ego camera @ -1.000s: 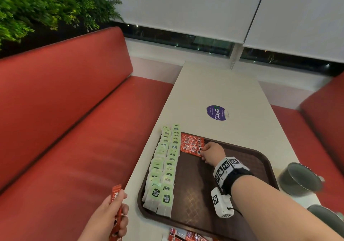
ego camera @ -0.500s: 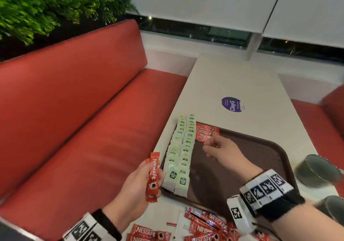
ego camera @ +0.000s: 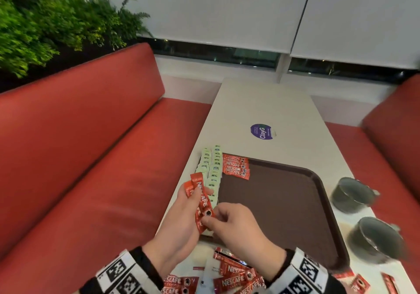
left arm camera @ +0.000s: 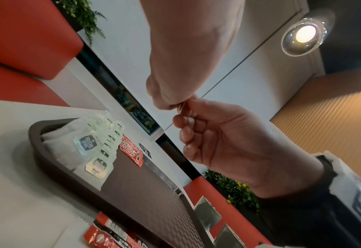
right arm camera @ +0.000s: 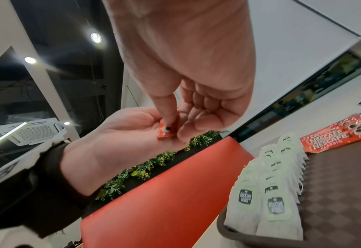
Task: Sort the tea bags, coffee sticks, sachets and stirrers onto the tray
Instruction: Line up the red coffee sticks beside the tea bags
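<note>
While two coffee sticks (ego camera: 201, 200) are held fanned in the left hand (ego camera: 181, 223), the lower end of the nearer one is pinched between thumb and forefinger of the right hand (ego camera: 236, 225); the right wrist view shows that pinch closed on the printed end of the stick, which lies across the left palm. Both hands are thus together, each clamped on the sticks, above the counter's (ego camera: 284, 112) near left edge and the tray's (ego camera: 322, 202) near left corner.

The held sticks' long axes run away from the person, tilted slightly left. The placed sticks (ego camera: 235, 167) lie at the tray's far left corner, with their long axes across the tray, just right of the two rows of tea bags (ego camera: 212, 168) set along the tray's left side. That pile lies ahead of the hands and slightly right, so the right hand is judged the better placed to carry a stick there, and a turn of roughly a quarter would be needed to match the pile.

More loose sticks (ego camera: 236, 273) are heaped on the counter at the tray's near edge, below the wrists. Stirrers cannot be made out. Two dark cups (ego camera: 350, 193) stand on the counter to the right of the tray.
</note>
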Motion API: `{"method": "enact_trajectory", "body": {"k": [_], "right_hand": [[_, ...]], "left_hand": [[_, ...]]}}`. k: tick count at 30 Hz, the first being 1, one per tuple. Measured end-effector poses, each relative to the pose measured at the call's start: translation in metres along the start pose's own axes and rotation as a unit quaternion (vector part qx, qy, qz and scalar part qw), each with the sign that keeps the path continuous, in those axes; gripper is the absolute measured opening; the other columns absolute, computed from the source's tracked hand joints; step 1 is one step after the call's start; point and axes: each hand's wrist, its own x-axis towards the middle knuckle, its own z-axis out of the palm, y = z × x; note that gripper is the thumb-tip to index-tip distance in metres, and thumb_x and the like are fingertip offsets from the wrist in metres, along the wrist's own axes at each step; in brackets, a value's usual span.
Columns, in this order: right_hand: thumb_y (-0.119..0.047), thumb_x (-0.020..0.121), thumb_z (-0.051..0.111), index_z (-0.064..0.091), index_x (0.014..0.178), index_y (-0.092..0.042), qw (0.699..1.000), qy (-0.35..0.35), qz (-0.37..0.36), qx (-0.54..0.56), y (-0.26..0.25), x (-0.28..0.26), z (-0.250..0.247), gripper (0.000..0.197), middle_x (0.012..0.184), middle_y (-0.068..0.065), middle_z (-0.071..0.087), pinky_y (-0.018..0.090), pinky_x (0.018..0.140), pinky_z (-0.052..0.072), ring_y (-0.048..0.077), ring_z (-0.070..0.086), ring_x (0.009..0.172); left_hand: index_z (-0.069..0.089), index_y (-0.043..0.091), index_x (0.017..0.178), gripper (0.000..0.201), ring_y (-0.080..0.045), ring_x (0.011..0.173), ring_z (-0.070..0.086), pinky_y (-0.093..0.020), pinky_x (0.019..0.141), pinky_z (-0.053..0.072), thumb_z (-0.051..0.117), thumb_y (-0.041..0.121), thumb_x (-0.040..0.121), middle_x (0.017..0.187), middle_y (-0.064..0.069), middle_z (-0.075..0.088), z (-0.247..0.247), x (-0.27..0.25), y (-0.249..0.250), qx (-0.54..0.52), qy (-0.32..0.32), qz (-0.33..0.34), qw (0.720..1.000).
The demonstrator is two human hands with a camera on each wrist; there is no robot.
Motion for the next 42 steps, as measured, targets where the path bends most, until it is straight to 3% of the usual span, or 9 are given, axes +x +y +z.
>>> {"method": "enact_trajectory", "body": {"k": [4, 8, 12, 17, 19, 23, 26, 33, 42], "right_hand": [[-0.029, 0.087, 0.065, 0.051, 0.05, -0.031, 0.999, -0.024, -0.019, -0.04, 0.004, -0.008, -0.012, 0.04, 0.06, 0.0, 0.056, 0.028, 0.063, 0.045, 0.016, 0.058, 0.063], [-0.026, 0.087, 0.067, 0.05, 0.056, -0.024, 1.0, -0.014, -0.007, -0.025, 0.009, -0.018, -0.029, 0.035, 0.056, -0.005, 0.053, 0.022, 0.058, 0.04, 0.004, 0.046, 0.053], [-0.017, 0.087, 0.067, 0.06, 0.061, -0.019, 0.995, 0.047, 0.016, 0.085, 0.02, -0.024, -0.041, 0.027, 0.058, 0.0, 0.063, 0.022, 0.064, 0.046, 0.006, 0.054, 0.056], [-0.009, 0.089, 0.064, 0.062, 0.069, -0.01, 0.991, -0.008, 0.048, 0.121, 0.025, -0.018, -0.039, 0.02, 0.056, -0.004, 0.062, 0.017, 0.058, 0.042, 0.005, 0.052, 0.053], [-0.009, 0.089, 0.064, 0.063, 0.073, -0.006, 0.992, 0.004, 0.065, 0.107, 0.03, -0.005, -0.043, 0.017, 0.054, -0.005, 0.061, 0.016, 0.056, 0.041, 0.004, 0.051, 0.051], [-0.017, 0.09, 0.063, 0.064, 0.07, -0.008, 0.989, 0.103, 0.103, 0.038, 0.052, 0.04, -0.064, 0.022, 0.055, -0.005, 0.06, 0.01, 0.048, 0.036, 0.0, 0.048, 0.046], [-0.017, 0.092, 0.061, 0.06, 0.066, -0.009, 0.982, 0.14, 0.128, -0.001, 0.075, 0.082, -0.075, 0.027, 0.056, 0.0, 0.059, 0.008, 0.043, 0.036, 0.007, 0.05, 0.049], [-0.014, 0.094, 0.058, 0.055, 0.073, -0.01, 0.966, 0.107, 0.231, 0.039, 0.12, 0.145, -0.067, 0.021, 0.064, 0.004, 0.057, 0.017, 0.037, 0.031, 0.011, 0.045, 0.049], [-0.019, 0.088, 0.061, 0.055, 0.064, -0.02, 0.963, 0.076, 0.244, -0.089, 0.126, 0.168, -0.064, 0.026, 0.065, 0.0, 0.059, 0.027, 0.063, 0.051, 0.015, 0.055, 0.06]], "left_hand": [[0.055, 0.014, 0.1, 0.014, -0.015, 0.068, 0.052, -0.033, 0.068, 0.042, 0.042, 0.021, 0.1, 0.075, 0.0, 0.064, 0.001, -0.004, 0.0, 0.052, 0.01, 0.033, 0.998], [0.054, 0.013, 0.091, 0.007, -0.008, 0.052, 0.033, -0.024, 0.052, 0.028, 0.05, 0.015, 0.096, 0.059, 0.001, 0.041, -0.011, -0.001, -0.005, 0.071, 0.007, 0.032, 0.997], [0.055, 0.01, 0.097, 0.01, -0.008, 0.047, 0.032, -0.019, 0.04, 0.023, 0.056, 0.012, 0.088, 0.058, 0.002, 0.039, -0.024, -0.003, -0.013, -0.045, -0.019, -0.068, 0.996], [0.055, 0.002, 0.093, 0.01, -0.008, 0.037, 0.032, -0.018, 0.033, 0.025, 0.053, 0.01, 0.088, 0.058, -0.008, 0.052, -0.038, 0.002, -0.017, -0.127, -0.009, -0.152, 0.98], [0.055, -0.002, 0.096, 0.016, -0.009, 0.038, 0.032, -0.018, 0.033, 0.025, 0.052, 0.013, 0.093, 0.068, -0.017, 0.059, -0.049, 0.01, -0.018, -0.072, 0.008, -0.143, 0.987], [0.054, -0.001, 0.099, 0.028, -0.01, 0.035, 0.032, -0.015, 0.033, 0.024, 0.046, 0.026, 0.099, 0.061, -0.014, 0.055, -0.075, 0.025, -0.014, -0.03, 0.074, -0.14, 0.987], [0.05, 0.003, 0.098, 0.02, -0.013, 0.035, 0.033, -0.015, 0.035, 0.026, 0.04, 0.02, 0.095, 0.061, -0.016, 0.054, -0.09, 0.033, -0.012, -0.044, 0.114, -0.136, 0.983], [0.045, 0.007, 0.093, 0.007, -0.015, 0.035, 0.034, -0.017, 0.036, 0.026, 0.039, 0.01, 0.092, 0.069, -0.023, 0.054, -0.101, 0.042, -0.014, -0.063, 0.167, -0.101, 0.979], [0.059, 0.007, 0.105, 0.021, -0.017, 0.043, 0.043, -0.02, 0.041, 0.036, 0.045, 0.02, 0.096, 0.075, -0.014, 0.057, -0.104, 0.043, -0.016, -0.022, 0.168, -0.106, 0.98]]}}
